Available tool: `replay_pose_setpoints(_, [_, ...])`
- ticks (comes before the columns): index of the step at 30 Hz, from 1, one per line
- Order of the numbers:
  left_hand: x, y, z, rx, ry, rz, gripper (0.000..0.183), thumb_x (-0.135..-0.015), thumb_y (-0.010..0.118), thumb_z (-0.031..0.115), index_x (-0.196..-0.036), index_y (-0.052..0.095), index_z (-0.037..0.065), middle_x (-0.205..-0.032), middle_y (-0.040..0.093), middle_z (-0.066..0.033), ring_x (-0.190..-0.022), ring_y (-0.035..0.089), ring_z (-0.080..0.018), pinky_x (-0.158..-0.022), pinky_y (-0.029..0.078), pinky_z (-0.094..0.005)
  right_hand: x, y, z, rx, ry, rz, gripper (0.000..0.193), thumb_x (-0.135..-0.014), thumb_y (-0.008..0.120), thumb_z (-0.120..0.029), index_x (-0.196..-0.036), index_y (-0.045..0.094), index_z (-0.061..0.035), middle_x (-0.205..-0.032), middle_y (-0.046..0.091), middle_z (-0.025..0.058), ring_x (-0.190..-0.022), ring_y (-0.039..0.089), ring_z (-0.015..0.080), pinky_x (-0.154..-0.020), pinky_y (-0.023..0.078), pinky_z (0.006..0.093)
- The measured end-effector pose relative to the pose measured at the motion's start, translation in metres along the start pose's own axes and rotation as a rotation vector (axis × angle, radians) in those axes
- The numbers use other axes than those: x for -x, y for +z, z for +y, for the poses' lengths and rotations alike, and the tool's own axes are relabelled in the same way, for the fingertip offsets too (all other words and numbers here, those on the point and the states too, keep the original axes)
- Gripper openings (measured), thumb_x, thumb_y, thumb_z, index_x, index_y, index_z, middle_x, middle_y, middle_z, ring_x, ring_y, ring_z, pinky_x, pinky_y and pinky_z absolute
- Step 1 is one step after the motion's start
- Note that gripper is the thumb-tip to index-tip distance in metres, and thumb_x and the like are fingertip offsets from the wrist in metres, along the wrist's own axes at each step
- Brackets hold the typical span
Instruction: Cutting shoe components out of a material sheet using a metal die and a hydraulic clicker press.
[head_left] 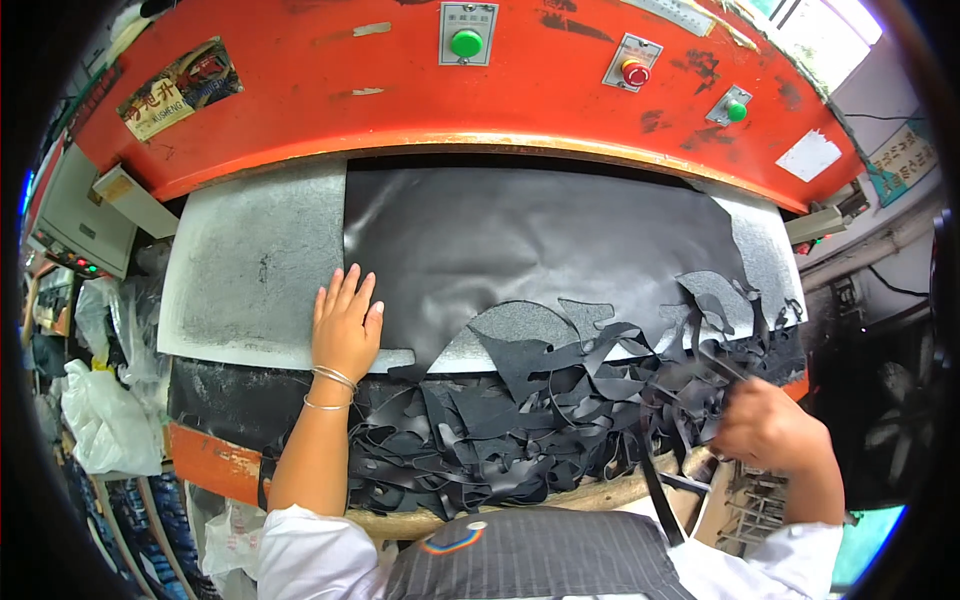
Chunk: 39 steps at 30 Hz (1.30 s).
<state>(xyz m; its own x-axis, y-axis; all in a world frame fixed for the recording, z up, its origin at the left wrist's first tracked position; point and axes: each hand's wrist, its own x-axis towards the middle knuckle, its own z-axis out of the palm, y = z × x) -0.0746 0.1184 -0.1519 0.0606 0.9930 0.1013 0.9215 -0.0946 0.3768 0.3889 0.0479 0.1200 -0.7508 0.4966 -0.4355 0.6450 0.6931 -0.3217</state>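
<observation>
A black leather sheet [540,230] with cut-out gaps along its near edge lies on a pale, scuffed cutting board [255,260]. My left hand [345,325] is open, its fingers stretched flat across the sheet's left edge and the board. To the right, my right hand [770,425] is closed, slightly smeared by motion. A narrow dark leather strip [722,362] runs from the sheet's ragged edge into its fingers; the fingertips are partly hidden. Under and beside that hand hang many black leather scraps [490,415], heaped along the board's front.
An orange-red machine beam [400,90] spans the far side, carrying green buttons [466,43] and a red emergency knob [635,73]. White plastic bags [110,415] hang at the left. Metal cutting dies [750,510] stand below my right forearm.
</observation>
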Motion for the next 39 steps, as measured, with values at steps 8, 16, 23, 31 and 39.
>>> replay_pose_setpoints(8, [0.017,-0.007,-0.020,0.148,0.148,0.080,0.035,-0.090,0.057,0.022,-0.120,0.065,0.004,-0.137,0.055,-0.0153,-0.133,0.045,-0.0322,-0.113,0.028,-0.0482,-0.147,0.057,0.005,0.250,-0.429,0.042,0.018,-0.069,0.058,-0.021,-0.079,0.066,-0.0087,-0.094,0.062,0.0043,-0.103,0.058,0.0247,-0.106,0.040,0.0437])
replay_pose_setpoints(16, [0.014,-0.001,-0.026,0.324,0.088,0.185,0.020,-0.086,0.062,0.012,-0.100,0.073,0.002,-0.120,0.066,-0.0136,-0.124,0.054,-0.0296,-0.110,0.034,-0.0472,-0.136,0.122,-0.062,-0.175,0.562,0.554,0.075,-0.070,0.081,-0.032,-0.134,0.050,-0.0065,-0.140,0.041,0.0271,-0.127,0.041,0.0441,-0.106,0.034,0.0513])
replay_pose_setpoints(23, [0.014,-0.001,-0.025,0.374,0.046,0.252,0.024,-0.085,0.062,0.007,-0.107,0.070,0.002,-0.118,0.066,-0.0153,-0.122,0.055,-0.0319,-0.108,0.039,-0.0471,-0.157,0.164,-0.100,-0.064,0.864,0.442,0.095,-0.055,0.090,-0.045,-0.134,0.049,-0.0131,-0.141,0.034,0.0330,-0.120,0.042,0.0453,-0.101,0.036,0.0513])
replay_pose_setpoints(31, [0.014,0.000,-0.024,0.343,0.037,0.232,0.038,-0.087,0.058,0.009,-0.124,0.059,0.001,-0.122,0.063,-0.0160,-0.126,0.052,-0.0317,-0.110,0.035,-0.0466,-0.162,0.082,-0.040,-0.089,0.242,0.540,0.088,-0.043,0.093,-0.050,-0.117,0.062,-0.0123,-0.141,0.039,0.0273,-0.114,0.048,0.0438,-0.096,0.042,0.0509])
replay_pose_setpoints(39, [0.012,-0.002,-0.023,0.384,0.021,0.275,0.033,-0.083,0.060,0.004,-0.115,0.059,0.001,-0.118,0.065,-0.0175,-0.120,0.056,-0.0352,-0.106,0.039,-0.0484,-0.310,0.053,0.024,-0.073,-0.048,0.477,0.086,-0.053,0.085,-0.059,-0.122,0.060,-0.0136,-0.140,0.039,0.0264,-0.115,0.046,0.0434,-0.098,0.041,0.0511])
